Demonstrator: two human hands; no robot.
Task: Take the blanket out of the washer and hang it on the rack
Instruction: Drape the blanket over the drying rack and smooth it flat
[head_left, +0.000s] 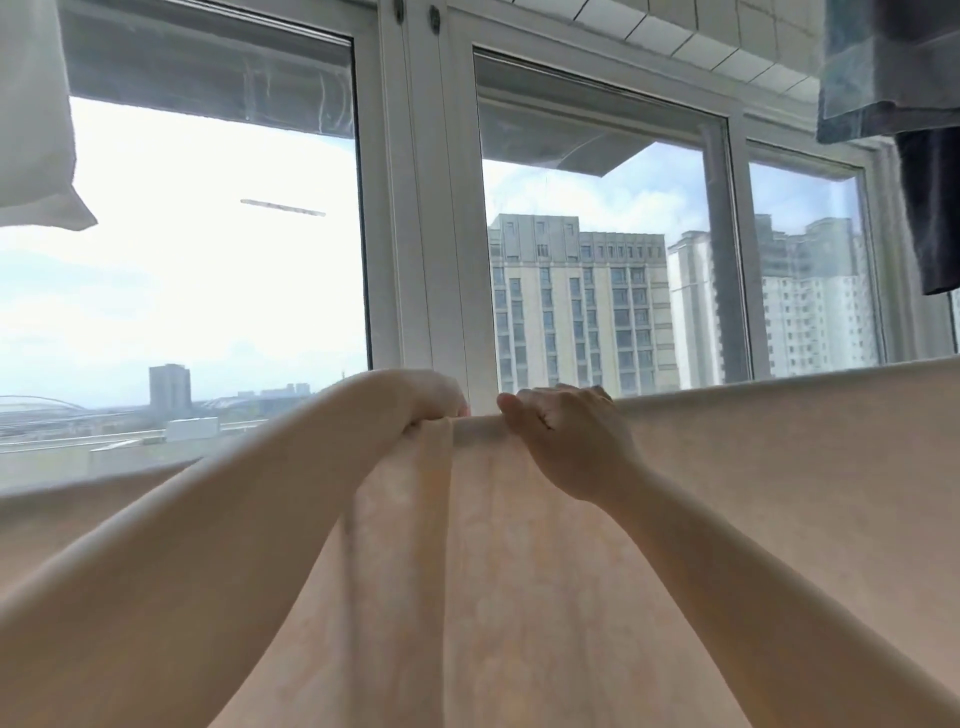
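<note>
- Large white-framed windows (415, 208) ahead, high-rise buildings (576, 306) beyond.
- Peach blanket (753, 493) raised, top edge stretched across the lower view.
- Left hand (436, 397) and right hand (566, 431) side by side, fingers curled over that edge, gripping it.
- Dark garment (930, 208) hanging upper right.

Strong daylight enters through the windows (208, 260) across the upper frame; the sky at upper left is nearly overexposed. The blanket (519, 571) in the lower frame is backlit and glows faintly where light passes through. Both forearms appear shaded on the camera side. Wide-angle distortion bends the window frames toward the edges. Overall sharpness is soft, with slight blur throughout.
</note>
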